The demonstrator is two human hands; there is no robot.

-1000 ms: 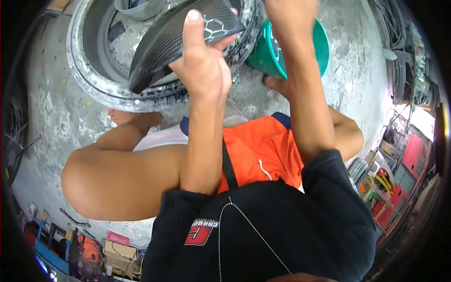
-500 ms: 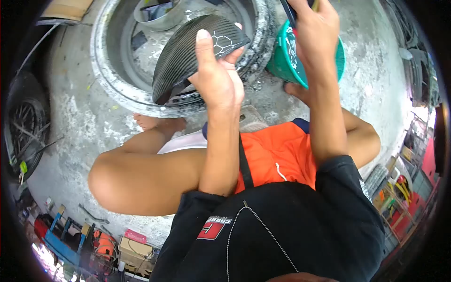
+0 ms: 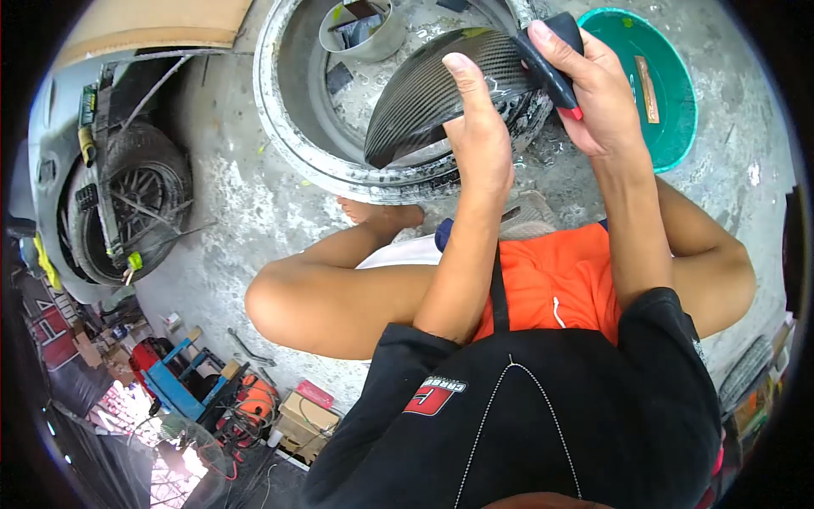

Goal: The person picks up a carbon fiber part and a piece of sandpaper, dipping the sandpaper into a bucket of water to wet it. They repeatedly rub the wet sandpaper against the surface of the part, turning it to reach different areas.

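Observation:
My left hand (image 3: 481, 131) grips a curved, glossy carbon-fibre-patterned piece (image 3: 424, 89), thumb along its near side and the other fingers hidden. In my right hand (image 3: 593, 85) is a black block-like tool (image 3: 551, 75) with a red end, its long edge at the piece's right end. Whether the tool touches the piece is hard to tell. Both hands are above the right part of a large tire (image 3: 280, 110) lying on its side.
A green basin (image 3: 678, 85) with a flat strip (image 3: 648, 89) stands right of the tire. Inside the tire is a grey bucket (image 3: 373, 38). At left are a vehicle wheel (image 3: 136, 199) and a blue metal stand (image 3: 174, 373). My crossed legs are below.
The black tool in my right hand has come from above the green basin down to the piece's right end. The whole view has shifted, showing more of the left side.

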